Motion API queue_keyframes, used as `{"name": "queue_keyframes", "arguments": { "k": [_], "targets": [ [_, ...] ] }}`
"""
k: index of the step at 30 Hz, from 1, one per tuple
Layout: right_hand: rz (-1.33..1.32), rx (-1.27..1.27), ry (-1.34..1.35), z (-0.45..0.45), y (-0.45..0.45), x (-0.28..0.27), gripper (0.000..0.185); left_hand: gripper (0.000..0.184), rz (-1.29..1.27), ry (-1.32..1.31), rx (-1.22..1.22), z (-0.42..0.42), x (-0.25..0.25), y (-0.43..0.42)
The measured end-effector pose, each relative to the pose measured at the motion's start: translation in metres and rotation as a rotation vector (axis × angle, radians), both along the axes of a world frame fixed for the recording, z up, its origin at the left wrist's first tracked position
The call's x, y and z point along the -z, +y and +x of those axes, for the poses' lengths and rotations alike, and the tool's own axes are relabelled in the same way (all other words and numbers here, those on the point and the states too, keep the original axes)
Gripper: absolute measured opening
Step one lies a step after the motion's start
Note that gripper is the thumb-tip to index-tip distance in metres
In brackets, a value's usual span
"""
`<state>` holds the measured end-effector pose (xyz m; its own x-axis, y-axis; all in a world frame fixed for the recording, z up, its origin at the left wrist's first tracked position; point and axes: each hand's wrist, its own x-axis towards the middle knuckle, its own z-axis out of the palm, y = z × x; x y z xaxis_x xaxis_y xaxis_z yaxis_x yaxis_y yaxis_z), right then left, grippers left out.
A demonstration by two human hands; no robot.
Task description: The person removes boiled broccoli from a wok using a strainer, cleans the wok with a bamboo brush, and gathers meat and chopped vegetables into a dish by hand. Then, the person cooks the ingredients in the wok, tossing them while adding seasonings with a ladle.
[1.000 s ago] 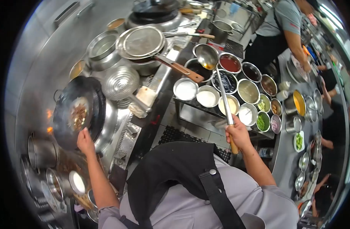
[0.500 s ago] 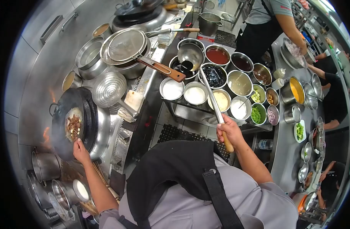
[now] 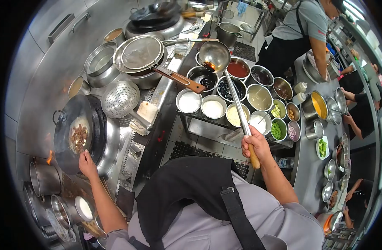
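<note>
My right hand (image 3: 256,143) is wrapped round the wooden end of a long ladle (image 3: 236,100). The ladle's bowl hangs above the sauce pots with a little dark brown liquid in it. Below and beside it is a pot of dark sauce (image 3: 202,79). On the left, my left hand (image 3: 88,165) is closed at the near rim of a black wok (image 3: 65,139), which is tilted on the burner. In the wok lie browned meat pieces (image 3: 79,138) on pale, stringy food, probably noodles. Flame shows at the wok's left side.
A perforated skimmer (image 3: 121,99) rests beside the wok. Mesh strainers (image 3: 141,52) lie over a pot, a wooden handle jutting toward the sauces. Several pots, including red sauce (image 3: 239,68) and sliced greens (image 3: 278,129), stand ahead. A co-worker (image 3: 297,35) stands at the right counter.
The ladle has risen out of the dark sauce pot and now holds dark liquid. My right hand has moved slightly right and nearer to me. My left hand stays at the wok.
</note>
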<state>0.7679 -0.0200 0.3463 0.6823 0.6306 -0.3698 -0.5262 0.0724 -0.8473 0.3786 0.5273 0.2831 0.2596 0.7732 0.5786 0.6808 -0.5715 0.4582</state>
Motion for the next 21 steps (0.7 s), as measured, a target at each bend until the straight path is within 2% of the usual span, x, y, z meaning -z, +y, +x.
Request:
{"name": "queue_keyframes", "arguments": {
  "k": [8, 10, 14, 15, 18, 21],
  "targets": [
    [0.016, -0.009, -0.009, -0.008, 0.016, -0.031, 0.048, 0.029, -0.067, -0.039, 0.000, -0.001, -0.005, -0.002],
    [0.020, -0.050, -0.024, -0.015, 0.027, -0.046, 0.050, 0.029, -0.002, -0.056, 0.006, 0.000, -0.009, -0.007],
    [0.102, -0.259, 0.029, -0.039, 0.072, -0.083, 0.055, 0.031, -0.096, 0.013, -0.038, -0.002, -0.014, -0.002],
    [0.093, -0.418, 0.017, -0.054, 0.116, -0.091, 0.056, 0.034, 0.063, -0.090, 0.003, -0.005, -0.012, -0.002],
    [0.009, -0.643, -0.048, -0.088, 0.191, -0.101, 0.059, 0.035, 0.056, 0.034, -0.023, -0.010, -0.010, 0.003],
    [-0.001, -0.848, -0.137, -0.116, 0.284, -0.089, 0.057, 0.032, 0.013, -0.031, 0.032, -0.012, -0.023, -0.003]
  ]
}}
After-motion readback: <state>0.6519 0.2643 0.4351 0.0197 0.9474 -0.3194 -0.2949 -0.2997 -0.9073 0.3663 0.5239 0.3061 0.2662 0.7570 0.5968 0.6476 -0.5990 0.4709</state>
